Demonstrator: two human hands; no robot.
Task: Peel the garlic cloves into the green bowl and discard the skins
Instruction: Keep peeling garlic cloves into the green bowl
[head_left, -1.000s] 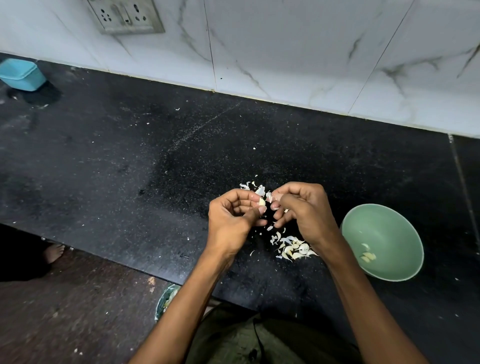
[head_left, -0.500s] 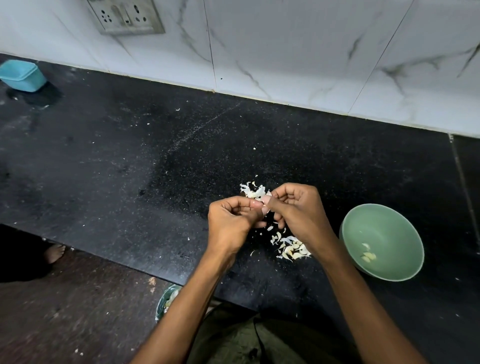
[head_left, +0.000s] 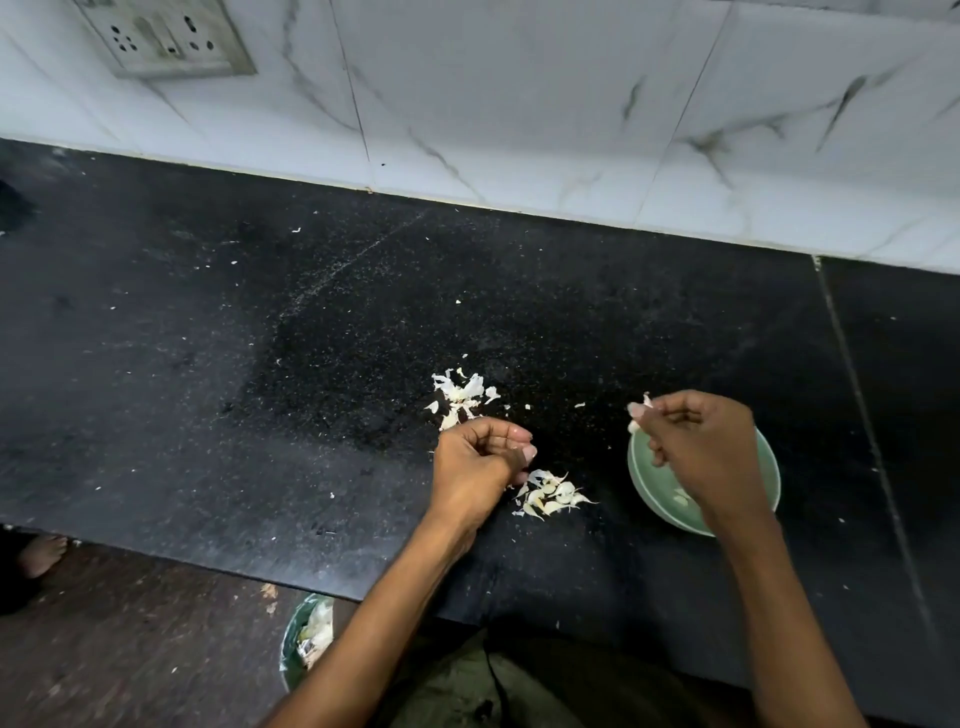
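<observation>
two skin piles (head_left: 460, 397) (head_left: 548, 493) lie on the black counter (head_left: 208, 364), at 12 and 3 o'clock of the curled, empty left hand (head_left: 480, 467). right hand (head_left: 701, 447) pinches a garlic clove (head_left: 638, 415) over the green bowl (head_left: 649, 493), hiding most of it. bin (head_left: 306, 639) sits at 7 o'clock.

We see a home kitchen. A black speckled stone counter (head_left: 260, 364) meets a white marble-patterned tiled wall (head_left: 519, 104) with a switch-and-socket plate (head_left: 166, 41), and garlic skins (head_left: 548, 493) lie scattered there.
</observation>
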